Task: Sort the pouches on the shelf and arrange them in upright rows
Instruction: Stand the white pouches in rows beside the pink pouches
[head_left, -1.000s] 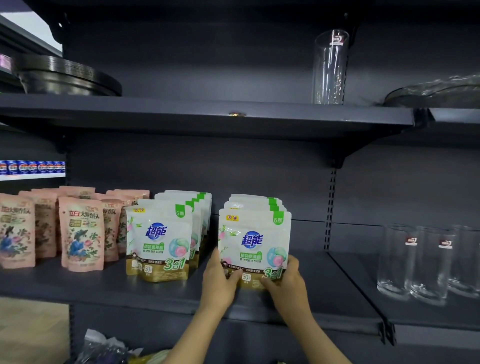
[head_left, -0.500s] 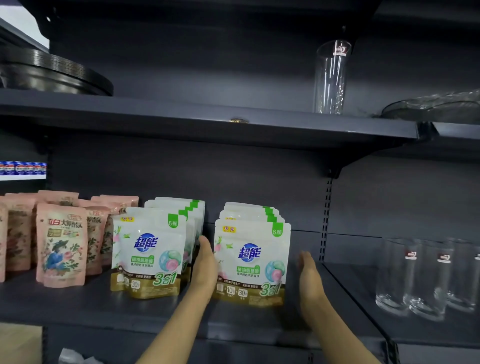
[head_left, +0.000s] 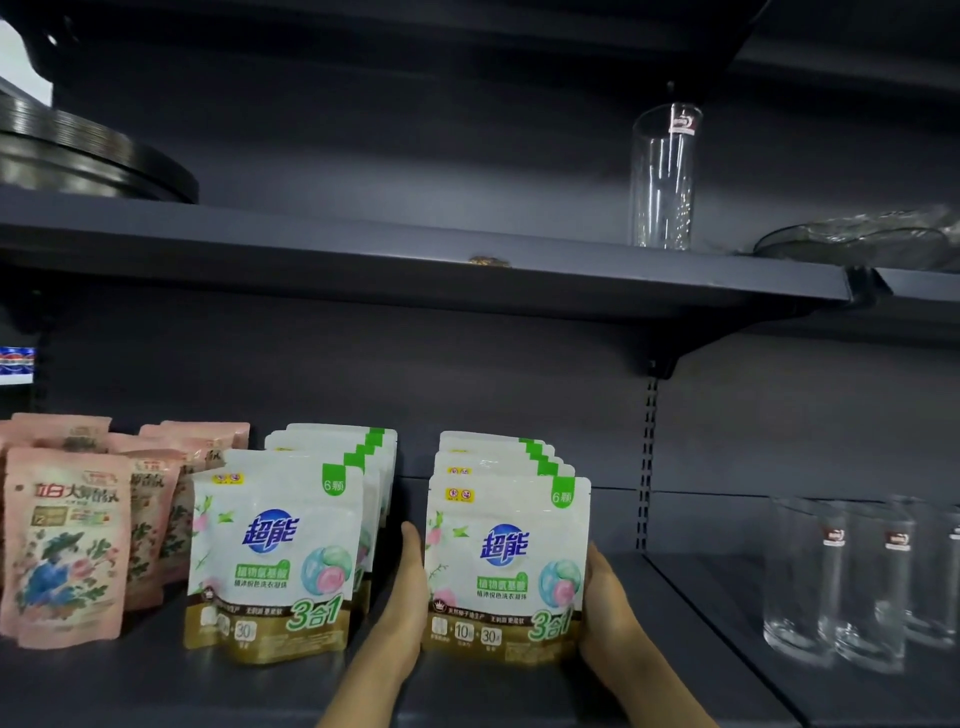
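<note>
1. The left hand and right hand stand apart, flat palms pressed against either side of the right white row, squeezing it rather than gripping.
2. That row stands upright on the shelf, near the left white row with a gap between; the pink pouches stand further left.
3. Step in hand, I judge: squaring up the right row (sorting looks largely done).
4. Next calls for releasing gently so no pouch tips, then checking the pink rows.
</note>
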